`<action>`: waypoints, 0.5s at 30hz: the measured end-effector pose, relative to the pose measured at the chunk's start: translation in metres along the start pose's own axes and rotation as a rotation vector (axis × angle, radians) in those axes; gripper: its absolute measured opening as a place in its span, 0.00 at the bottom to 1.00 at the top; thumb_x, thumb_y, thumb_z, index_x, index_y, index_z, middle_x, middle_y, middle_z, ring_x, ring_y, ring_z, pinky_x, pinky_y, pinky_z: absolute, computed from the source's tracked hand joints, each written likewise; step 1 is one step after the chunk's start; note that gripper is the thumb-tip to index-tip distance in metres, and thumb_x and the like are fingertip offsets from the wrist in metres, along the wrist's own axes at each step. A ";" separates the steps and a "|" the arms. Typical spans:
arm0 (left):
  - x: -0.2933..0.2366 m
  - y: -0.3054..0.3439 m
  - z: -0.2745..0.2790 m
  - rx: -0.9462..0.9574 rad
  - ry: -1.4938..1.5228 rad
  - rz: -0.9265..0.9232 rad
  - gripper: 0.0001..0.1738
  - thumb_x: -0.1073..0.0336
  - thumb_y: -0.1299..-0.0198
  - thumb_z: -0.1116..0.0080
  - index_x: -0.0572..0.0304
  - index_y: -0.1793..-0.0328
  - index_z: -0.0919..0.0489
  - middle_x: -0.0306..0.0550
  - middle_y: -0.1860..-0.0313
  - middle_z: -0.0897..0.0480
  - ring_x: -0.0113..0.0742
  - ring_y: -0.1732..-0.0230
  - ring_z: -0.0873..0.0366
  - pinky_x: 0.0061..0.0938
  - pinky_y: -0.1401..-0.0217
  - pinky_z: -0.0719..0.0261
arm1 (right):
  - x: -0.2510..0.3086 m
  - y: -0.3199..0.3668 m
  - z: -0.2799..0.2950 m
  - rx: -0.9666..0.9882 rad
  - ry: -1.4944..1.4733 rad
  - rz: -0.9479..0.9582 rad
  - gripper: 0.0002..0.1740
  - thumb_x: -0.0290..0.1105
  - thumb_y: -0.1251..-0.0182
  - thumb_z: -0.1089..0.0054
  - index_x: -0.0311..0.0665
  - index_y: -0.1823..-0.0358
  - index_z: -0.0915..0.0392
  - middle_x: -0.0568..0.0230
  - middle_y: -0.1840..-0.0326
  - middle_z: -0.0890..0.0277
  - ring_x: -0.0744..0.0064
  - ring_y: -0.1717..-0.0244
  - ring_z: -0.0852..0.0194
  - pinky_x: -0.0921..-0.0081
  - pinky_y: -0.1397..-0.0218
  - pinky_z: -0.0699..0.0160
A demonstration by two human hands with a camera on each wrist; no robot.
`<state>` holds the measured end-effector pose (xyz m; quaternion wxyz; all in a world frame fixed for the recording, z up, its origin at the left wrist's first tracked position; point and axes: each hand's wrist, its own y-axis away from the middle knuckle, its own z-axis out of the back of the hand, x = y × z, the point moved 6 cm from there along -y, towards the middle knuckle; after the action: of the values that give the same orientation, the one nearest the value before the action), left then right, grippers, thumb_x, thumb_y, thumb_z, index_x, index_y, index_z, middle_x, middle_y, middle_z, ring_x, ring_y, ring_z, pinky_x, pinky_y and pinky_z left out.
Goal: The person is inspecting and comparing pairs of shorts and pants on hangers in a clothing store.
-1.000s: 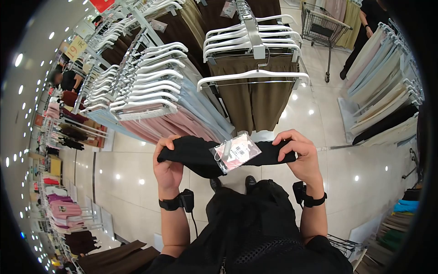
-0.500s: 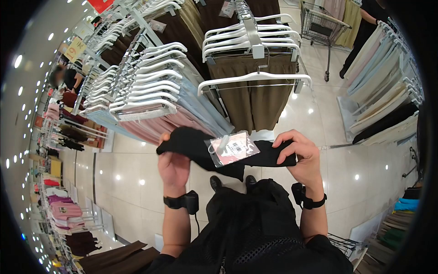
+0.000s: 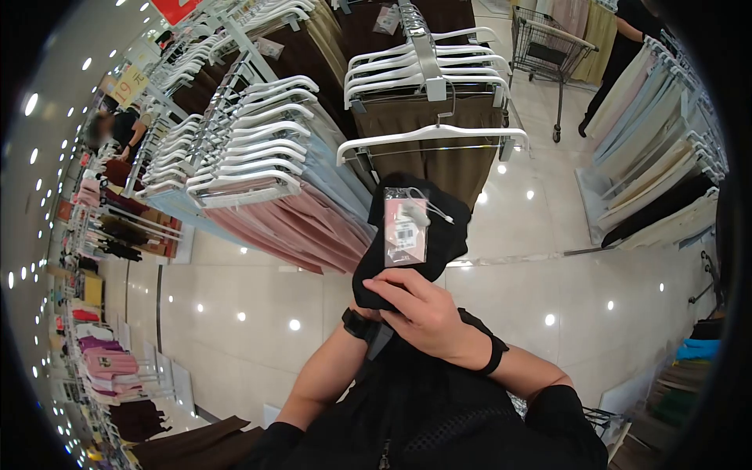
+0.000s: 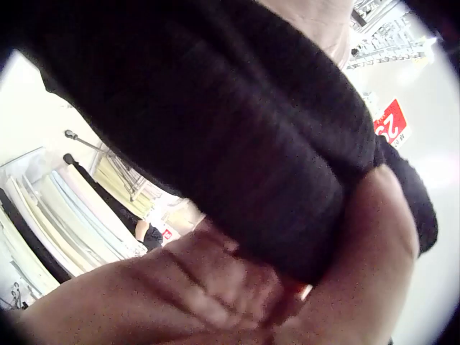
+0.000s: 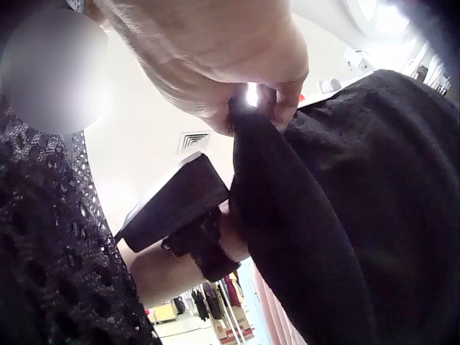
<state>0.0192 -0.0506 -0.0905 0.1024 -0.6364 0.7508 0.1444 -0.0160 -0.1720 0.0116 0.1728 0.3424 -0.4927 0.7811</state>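
Note:
A folded black garment [image 3: 446, 235] hangs from my hands in front of my body, its far end overlapping brown trousers [image 3: 462, 176] in the head view. On top of it lies a pink and white tag [image 3: 406, 227] in a clear sleeve, with a white cord. My right hand [image 3: 427, 313] pinches the garment's near edge between thumb and fingers. The left hand [image 4: 237, 287] grips the cloth from beneath, its thumb pressed against the fabric. Most of that hand is hidden under the garment in the head view.
A bare white clip hanger [image 3: 435, 135] hangs at the front of the rack ahead. Pink and blue trousers [image 3: 298, 219] on white hangers stand to its left. At the far right are another clothes rack [image 3: 650, 149], a shopping cart [image 3: 548, 47] and a person [image 3: 619, 47].
My hands were apart, holding the garment stretched sideways. They have come together near my body, and the garment has turned to point away from me, its tag now upright.

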 end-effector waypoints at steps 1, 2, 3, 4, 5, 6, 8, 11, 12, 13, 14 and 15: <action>0.004 0.002 -0.002 -0.008 0.009 0.003 0.27 0.47 0.19 0.61 0.61 0.34 0.25 0.48 0.49 0.15 0.38 0.49 0.14 0.34 0.45 0.14 | -0.002 0.001 -0.002 0.031 0.004 -0.010 0.29 0.16 0.55 0.28 0.35 0.46 0.17 0.57 0.50 0.21 0.59 0.55 0.16 0.68 0.54 0.15; 0.007 0.004 -0.003 -0.017 0.019 0.007 0.27 0.47 0.20 0.61 0.61 0.34 0.25 0.48 0.48 0.15 0.38 0.49 0.14 0.34 0.45 0.14 | -0.003 0.002 -0.005 0.063 0.008 -0.020 0.29 0.16 0.54 0.28 0.34 0.45 0.17 0.57 0.50 0.21 0.58 0.55 0.17 0.68 0.54 0.15; 0.008 0.006 -0.003 -0.026 0.027 0.005 0.27 0.47 0.20 0.61 0.61 0.34 0.25 0.48 0.48 0.15 0.38 0.49 0.14 0.34 0.45 0.14 | -0.004 0.002 -0.005 0.067 0.005 -0.019 0.29 0.16 0.54 0.28 0.34 0.45 0.17 0.57 0.50 0.21 0.58 0.55 0.17 0.68 0.54 0.15; 0.010 0.010 -0.004 -0.037 0.036 0.002 0.27 0.47 0.20 0.61 0.61 0.34 0.25 0.48 0.48 0.15 0.38 0.50 0.14 0.34 0.45 0.14 | -0.004 0.002 -0.006 0.082 0.024 -0.006 0.28 0.20 0.52 0.26 0.34 0.45 0.18 0.57 0.50 0.22 0.58 0.54 0.17 0.67 0.53 0.15; 0.012 0.013 -0.004 -0.048 0.044 -0.001 0.27 0.47 0.20 0.61 0.61 0.34 0.25 0.48 0.48 0.15 0.38 0.50 0.14 0.34 0.45 0.14 | -0.003 0.002 -0.007 0.096 0.042 0.006 0.27 0.25 0.50 0.25 0.34 0.44 0.19 0.57 0.50 0.22 0.58 0.53 0.18 0.66 0.52 0.16; 0.014 0.016 -0.005 -0.058 0.053 0.000 0.27 0.47 0.20 0.61 0.61 0.34 0.25 0.48 0.48 0.15 0.38 0.50 0.14 0.34 0.45 0.14 | -0.002 0.002 -0.008 0.099 0.041 0.005 0.27 0.25 0.50 0.25 0.34 0.44 0.19 0.57 0.50 0.22 0.58 0.53 0.18 0.66 0.52 0.16; 0.016 0.017 -0.008 -0.069 0.067 0.003 0.27 0.47 0.20 0.61 0.61 0.34 0.25 0.48 0.48 0.15 0.38 0.50 0.14 0.34 0.45 0.14 | 0.001 -0.001 -0.010 0.112 0.049 0.003 0.29 0.26 0.49 0.24 0.33 0.43 0.20 0.57 0.48 0.23 0.57 0.51 0.20 0.66 0.49 0.17; 0.020 0.020 -0.009 -0.091 0.086 0.012 0.27 0.47 0.20 0.61 0.61 0.34 0.25 0.48 0.48 0.15 0.38 0.50 0.14 0.34 0.46 0.14 | 0.001 0.001 -0.015 0.165 0.075 0.016 0.31 0.26 0.49 0.24 0.34 0.41 0.21 0.56 0.46 0.25 0.57 0.50 0.21 0.65 0.47 0.19; 0.022 0.021 -0.010 -0.099 0.094 0.016 0.27 0.47 0.20 0.61 0.61 0.34 0.25 0.48 0.48 0.15 0.38 0.50 0.14 0.33 0.46 0.14 | 0.000 0.001 -0.014 0.166 0.076 0.013 0.31 0.26 0.49 0.24 0.34 0.41 0.21 0.56 0.46 0.25 0.57 0.50 0.21 0.65 0.47 0.19; 0.024 0.024 -0.009 -0.110 0.102 0.021 0.27 0.47 0.20 0.61 0.61 0.34 0.25 0.48 0.48 0.15 0.38 0.50 0.14 0.33 0.46 0.14 | 0.000 0.001 -0.015 0.170 0.080 0.016 0.29 0.27 0.48 0.23 0.34 0.42 0.20 0.57 0.47 0.24 0.58 0.52 0.22 0.66 0.50 0.19; 0.026 0.027 -0.010 -0.120 0.110 0.026 0.27 0.47 0.20 0.60 0.61 0.34 0.24 0.48 0.48 0.15 0.38 0.50 0.14 0.33 0.46 0.14 | 0.000 0.001 -0.015 0.174 0.084 0.018 0.28 0.28 0.48 0.23 0.35 0.42 0.19 0.57 0.48 0.23 0.59 0.54 0.22 0.67 0.52 0.20; 0.027 0.028 -0.010 -0.128 0.117 0.029 0.27 0.47 0.20 0.60 0.61 0.34 0.24 0.48 0.48 0.15 0.38 0.50 0.14 0.33 0.46 0.14 | 0.000 0.002 -0.015 0.174 0.085 0.017 0.28 0.28 0.48 0.23 0.35 0.42 0.19 0.57 0.48 0.23 0.59 0.54 0.22 0.67 0.52 0.20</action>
<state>-0.0128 -0.0752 -0.0875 0.0154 -0.6379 0.7539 0.1563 -0.0225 -0.1596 0.0059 0.1566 0.3187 -0.4182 0.8361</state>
